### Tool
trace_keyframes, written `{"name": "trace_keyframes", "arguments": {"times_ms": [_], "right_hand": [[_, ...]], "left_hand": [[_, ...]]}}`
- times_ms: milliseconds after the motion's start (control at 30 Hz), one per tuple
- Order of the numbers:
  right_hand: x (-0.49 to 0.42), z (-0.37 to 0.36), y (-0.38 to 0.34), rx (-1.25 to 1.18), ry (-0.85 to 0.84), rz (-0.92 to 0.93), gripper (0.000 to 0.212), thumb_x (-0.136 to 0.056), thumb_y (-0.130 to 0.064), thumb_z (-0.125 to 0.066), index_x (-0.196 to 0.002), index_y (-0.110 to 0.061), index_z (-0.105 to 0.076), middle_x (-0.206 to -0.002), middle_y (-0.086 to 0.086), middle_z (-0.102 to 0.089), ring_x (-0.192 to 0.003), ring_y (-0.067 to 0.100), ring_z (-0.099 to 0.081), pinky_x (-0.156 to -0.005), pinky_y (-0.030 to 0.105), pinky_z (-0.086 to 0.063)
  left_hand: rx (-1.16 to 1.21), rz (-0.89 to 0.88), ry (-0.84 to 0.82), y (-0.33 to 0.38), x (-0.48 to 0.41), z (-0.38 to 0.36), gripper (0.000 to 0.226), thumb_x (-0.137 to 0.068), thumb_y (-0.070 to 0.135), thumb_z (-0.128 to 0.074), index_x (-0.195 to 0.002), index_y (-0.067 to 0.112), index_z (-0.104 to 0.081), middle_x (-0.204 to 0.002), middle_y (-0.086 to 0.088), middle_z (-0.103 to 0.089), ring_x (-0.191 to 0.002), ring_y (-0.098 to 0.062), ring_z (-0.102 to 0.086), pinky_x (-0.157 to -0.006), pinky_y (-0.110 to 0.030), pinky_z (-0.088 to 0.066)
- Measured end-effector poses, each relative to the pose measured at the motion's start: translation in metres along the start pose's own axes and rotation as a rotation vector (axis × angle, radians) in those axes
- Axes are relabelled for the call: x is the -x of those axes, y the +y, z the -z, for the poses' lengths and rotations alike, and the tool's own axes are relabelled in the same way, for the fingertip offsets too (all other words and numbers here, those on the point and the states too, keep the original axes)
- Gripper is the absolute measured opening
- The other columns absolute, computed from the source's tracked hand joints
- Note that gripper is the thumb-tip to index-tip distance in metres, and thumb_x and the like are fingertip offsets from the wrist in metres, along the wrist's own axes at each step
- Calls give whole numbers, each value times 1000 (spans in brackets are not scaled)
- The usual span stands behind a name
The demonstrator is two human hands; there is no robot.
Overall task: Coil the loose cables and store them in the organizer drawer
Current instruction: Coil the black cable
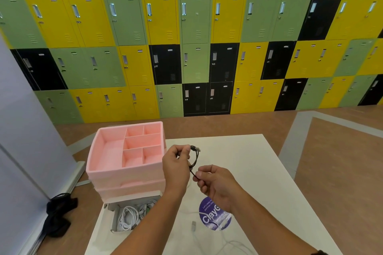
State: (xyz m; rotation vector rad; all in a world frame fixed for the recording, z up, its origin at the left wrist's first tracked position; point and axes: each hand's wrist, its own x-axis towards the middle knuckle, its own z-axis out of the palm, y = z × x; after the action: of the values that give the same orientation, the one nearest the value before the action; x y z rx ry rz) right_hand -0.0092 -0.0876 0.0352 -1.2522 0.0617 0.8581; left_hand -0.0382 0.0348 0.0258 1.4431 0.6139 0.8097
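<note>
The black cable (196, 155) is thin and dark. It is gathered into a small, narrow loop held in the air above the white table (248, 161), just to the right of the pink organizer (124, 168). One end carries a short plug with a metal tip, which sticks out at the top of the loop.

The left hand (176, 163) has its fingers curled and pinches the loop near that plug. The right hand (215, 184) is lower and nearer the person. It pinches the straight tail of the same cable between thumb and forefinger, and this tail runs up to the bottom of the loop.

The organizer sits at the table's far left corner. Its open top tray is split into one long bin on the left and five smaller bins on the right, with stacked drawer fronts below.

In front of the organizer an open white cardboard box (132, 197) holds coiled white cables (128, 218). A loose white cable (234, 243) trails across the near part of the table, beside a round purple sticker (215, 216).
</note>
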Motion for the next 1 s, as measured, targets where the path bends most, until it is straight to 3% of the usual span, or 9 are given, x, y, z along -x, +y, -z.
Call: {"name": "trace_keyframes", "arguments": {"times_ms": [133,333,533,567,700,833,1000], "right_hand": [[-3,-1,-2,-85,103,71,30,-85,12,-69,-112,4,-59,-89,23,-74,-65,21,-64,-62,27,-57],[-3,-4,-4,-204,103,116,20,-91,11,-62,-110,8,-63,-95,26,-74,-68,22,-66,-69,28,-59],[-3,-5,-7,-264,78,132,21,-95,10,-55,-108,5,-71,-94,20,-71,-75,24,-63,-62,27,-56],[-3,-6,-7,-256,78,131,22,-96,10,-53,-107,4,-71,-94,20,-72,-76,24,-63,-62,27,-56],[0,-8,-8,-226,111,147,21,-97,9,-52,-106,1,-69,-97,22,-74,-76,25,-65,-63,28,-57],[-1,-10,-5,-200,130,180,23,-96,5,-51,-109,-7,-65,-94,19,-72,-78,25,-63,-63,34,-53],[0,-13,-1,76,59,304,31,-86,-12,-75,-114,-19,-62,-102,7,-75,-92,23,-71,-73,31,-56]], "left_hand": [[-44,-18,-77,1,6,0,17,-97,16,-63,-82,14,-68,-72,-1,-60,-65,-16,-54,-55,-31,-52],[22,29,-139,5,9,-5,17,-98,11,-61,-84,7,-67,-77,-5,-57,-68,-17,-55,-54,-19,-51],[-95,-3,-135,1,9,-8,17,-97,14,-62,-82,15,-68,-70,10,-64,-69,-14,-59,-60,-32,-55],[-109,-13,-133,0,10,-9,17,-97,14,-62,-81,15,-68,-71,11,-65,-71,-14,-60,-63,-35,-56],[-172,-46,-111,1,14,-11,15,-98,13,-60,-85,10,-66,-78,-2,-68,-75,-15,-64,-64,-21,-54],[-209,-23,-94,-3,11,-11,16,-98,15,-60,-84,11,-64,-77,-4,-68,-75,-20,-65,-66,-30,-56],[-203,-15,-131,-6,12,-8,13,-98,14,-59,-87,11,-65,-78,-2,-70,-73,-16,-69,-60,-27,-60]]}}
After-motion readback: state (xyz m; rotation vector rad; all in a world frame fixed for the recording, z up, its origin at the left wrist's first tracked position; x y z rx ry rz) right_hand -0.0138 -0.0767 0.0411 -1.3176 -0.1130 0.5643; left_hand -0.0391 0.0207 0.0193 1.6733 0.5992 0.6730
